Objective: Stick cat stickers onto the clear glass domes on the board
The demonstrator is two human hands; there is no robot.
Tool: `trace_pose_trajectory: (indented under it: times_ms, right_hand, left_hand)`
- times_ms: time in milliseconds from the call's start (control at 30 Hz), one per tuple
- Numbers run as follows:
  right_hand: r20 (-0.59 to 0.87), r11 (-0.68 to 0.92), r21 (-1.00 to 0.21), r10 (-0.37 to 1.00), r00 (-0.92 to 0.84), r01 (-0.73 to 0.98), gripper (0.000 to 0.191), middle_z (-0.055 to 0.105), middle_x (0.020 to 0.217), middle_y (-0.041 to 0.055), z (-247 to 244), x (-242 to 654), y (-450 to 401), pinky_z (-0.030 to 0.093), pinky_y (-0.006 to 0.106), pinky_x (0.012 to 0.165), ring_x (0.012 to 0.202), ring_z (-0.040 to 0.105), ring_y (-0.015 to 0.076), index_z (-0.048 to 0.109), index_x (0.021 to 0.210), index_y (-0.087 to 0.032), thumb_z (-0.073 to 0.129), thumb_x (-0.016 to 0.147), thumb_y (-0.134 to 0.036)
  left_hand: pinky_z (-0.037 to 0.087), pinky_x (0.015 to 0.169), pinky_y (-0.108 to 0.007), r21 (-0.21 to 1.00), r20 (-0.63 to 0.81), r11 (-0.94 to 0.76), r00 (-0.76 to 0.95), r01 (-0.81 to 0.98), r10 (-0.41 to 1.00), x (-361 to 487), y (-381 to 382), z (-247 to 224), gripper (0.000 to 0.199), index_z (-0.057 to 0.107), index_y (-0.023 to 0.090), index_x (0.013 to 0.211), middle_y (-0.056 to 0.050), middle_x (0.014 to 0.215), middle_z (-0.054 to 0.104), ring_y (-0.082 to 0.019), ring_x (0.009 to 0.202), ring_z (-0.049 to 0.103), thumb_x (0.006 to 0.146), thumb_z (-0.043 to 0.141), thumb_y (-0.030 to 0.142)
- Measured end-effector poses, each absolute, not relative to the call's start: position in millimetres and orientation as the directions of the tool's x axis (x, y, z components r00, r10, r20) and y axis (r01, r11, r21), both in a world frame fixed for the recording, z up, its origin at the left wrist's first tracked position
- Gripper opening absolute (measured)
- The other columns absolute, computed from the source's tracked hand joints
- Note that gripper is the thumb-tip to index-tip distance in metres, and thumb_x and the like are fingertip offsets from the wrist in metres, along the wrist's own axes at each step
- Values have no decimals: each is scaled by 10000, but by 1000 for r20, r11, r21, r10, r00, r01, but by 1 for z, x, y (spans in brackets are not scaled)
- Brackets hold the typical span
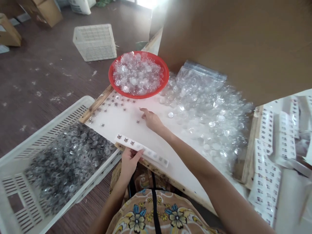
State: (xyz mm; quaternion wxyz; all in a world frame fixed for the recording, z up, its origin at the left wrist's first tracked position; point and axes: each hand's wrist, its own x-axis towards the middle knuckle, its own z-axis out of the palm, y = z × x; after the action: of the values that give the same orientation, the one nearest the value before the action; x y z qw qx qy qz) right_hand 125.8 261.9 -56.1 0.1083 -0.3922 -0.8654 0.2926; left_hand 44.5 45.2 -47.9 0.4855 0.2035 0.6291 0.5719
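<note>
My left hand (129, 161) pinches a white sticker strip (149, 152) at the near edge of the white tabletop (112, 121). Several dark cat-face stickers (126, 140) show on the strip's left part, and its right part carries only pale round marks. Over the tabletop, my right hand (152, 121) reaches out with its index finger extended and nothing plainly visible in its fingers. Just below that hand lies one small cat-face piece (137, 122). More such pieces (116, 104) are scattered to the left. A clear round disc (170, 114) lies to the right of the hand.
A red basin (166, 79) full of clear discs stands at the back. A large pile of clear discs (209, 120) spreads on the right. At left, a white crate (14, 159) holds dark-printed discs. Sticker sheets (264, 182) lie far right, beyond a wooden edge (252, 146).
</note>
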Motion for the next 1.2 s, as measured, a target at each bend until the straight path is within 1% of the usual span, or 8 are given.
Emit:
trace_pose_trajectory:
  times_ms: [100, 233, 533, 800, 867, 967, 1067, 1200]
  right_hand:
    - [-7, 490, -626, 774, -633, 606, 551, 678, 1123, 115, -50, 132, 259, 480, 374, 930, 1029, 600, 238, 395, 1441, -140, 443, 901, -45]
    - [85, 612, -581, 701, -708, 537, 593, 625, 1252, 128, -45, 109, 252, 436, 408, 1020, 1132, 540, 253, 373, 1477, -162, 516, 906, -93]
    - [19, 738, -382, 607, -794, 555, 515, 639, 1201, 154, -53, 64, 251, 447, 387, 1010, 1119, 531, 258, 428, 1469, -144, 333, 969, -60]
    - [-33, 735, -296, 631, -775, 610, 583, 623, 1251, 175, -49, 80, 260, 457, 418, 990, 1173, 510, 285, 437, 1459, -147, 409, 894, -5]
    - [-10, 704, -343, 660, -752, 622, 574, 627, 1242, 180, -46, 82, 259, 457, 412, 984, 1178, 508, 281, 459, 1437, -143, 404, 886, 6]
    - [1, 559, -543, 747, -665, 627, 509, 673, 1132, 147, -43, 100, 262, 467, 378, 944, 1091, 560, 244, 472, 1393, -139, 423, 900, -22]
    - [-155, 312, -754, 771, -617, 579, 430, 696, 945, 52, -41, 129, 273, 488, 309, 841, 880, 617, 175, 488, 1315, -161, 493, 892, -84]
    - [-341, 128, -810, 692, -637, 572, 386, 675, 822, -1, -39, 153, 289, 483, 245, 720, 729, 610, 126, 524, 1218, -170, 533, 840, -89]
  left_hand:
    - [564, 527, -253, 912, -388, 268, -441, -310, 809, 44, 46, -48, 395, 635, 169, 959, -22, 818, 697, -148, 635, 626, 698, 830, 393]
    - [568, 528, -258, 915, -384, 269, -448, -300, 807, 44, 47, -48, 415, 632, 165, 969, -24, 810, 701, -151, 632, 626, 688, 837, 391]
    - [552, 515, -246, 912, -390, 263, -469, -315, 792, 45, 49, -46, 425, 638, 163, 957, -13, 792, 703, -139, 605, 615, 666, 851, 388]
    - [562, 519, -250, 911, -384, 257, -436, -322, 814, 43, 46, -52, 400, 639, 178, 967, -11, 807, 702, -151, 639, 638, 695, 835, 398]
    - [562, 508, -249, 914, -377, 249, -448, -320, 811, 43, 46, -52, 399, 634, 176, 957, -3, 776, 691, -144, 613, 626, 693, 836, 395]
    - [554, 487, -243, 913, -378, 247, -452, -324, 808, 44, 47, -51, 396, 633, 170, 925, -4, 750, 684, -148, 605, 624, 677, 841, 398]
    - [545, 477, -233, 915, -377, 250, -446, -318, 812, 44, 47, -50, 390, 632, 166, 920, -10, 773, 689, -146, 606, 628, 677, 839, 390]
    - [564, 514, -243, 919, -368, 251, -438, -303, 820, 43, 46, -50, 375, 638, 168, 956, -3, 780, 693, -134, 593, 625, 709, 825, 378]
